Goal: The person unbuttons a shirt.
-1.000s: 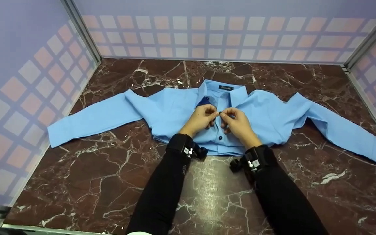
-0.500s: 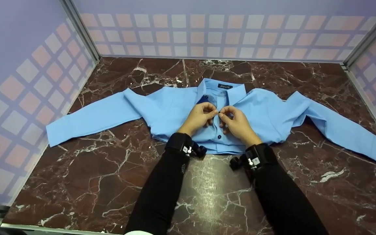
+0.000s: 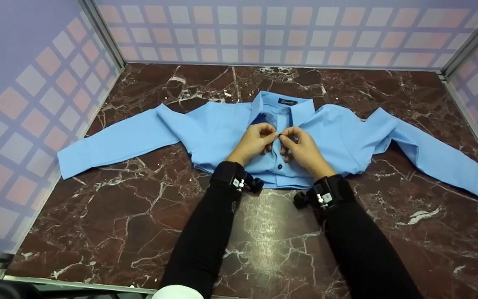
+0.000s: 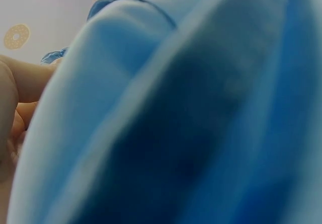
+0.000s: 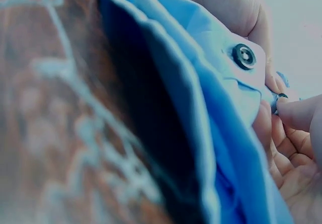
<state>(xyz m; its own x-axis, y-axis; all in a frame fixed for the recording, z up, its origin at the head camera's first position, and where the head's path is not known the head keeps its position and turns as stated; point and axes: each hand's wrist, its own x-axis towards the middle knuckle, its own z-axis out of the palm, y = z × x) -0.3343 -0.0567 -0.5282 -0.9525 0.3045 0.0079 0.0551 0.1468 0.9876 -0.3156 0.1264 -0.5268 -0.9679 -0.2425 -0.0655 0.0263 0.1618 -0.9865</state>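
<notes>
A light blue long-sleeved shirt (image 3: 218, 128) lies front up with both sleeves spread out. At its front placket, my left hand (image 3: 252, 143) pinches the cloth edge between thumb and forefinger. My right hand (image 3: 305, 153) pinches a small dark button (image 3: 280, 135) right beside the left fingertips. Lower on the placket, another dark button (image 5: 244, 57) shows plainly in the right wrist view. Whether the pinched button sits in its hole cannot be told. Blurred blue cloth (image 4: 100, 83) fills most of the left wrist view and hides the left fingertips.
The shirt rests on a dark red marbled table (image 3: 139, 224). Its collar (image 3: 303, 111) points to the back wall (image 3: 280, 33), which has a pattern of pale squares. Side panels stand left and right. A white round object (image 3: 177, 292) shows at the front edge.
The head view has tilted slightly, so the scene sits higher in it. Both hands stay at the same spot on the placket, with small finger shifts around the button.
</notes>
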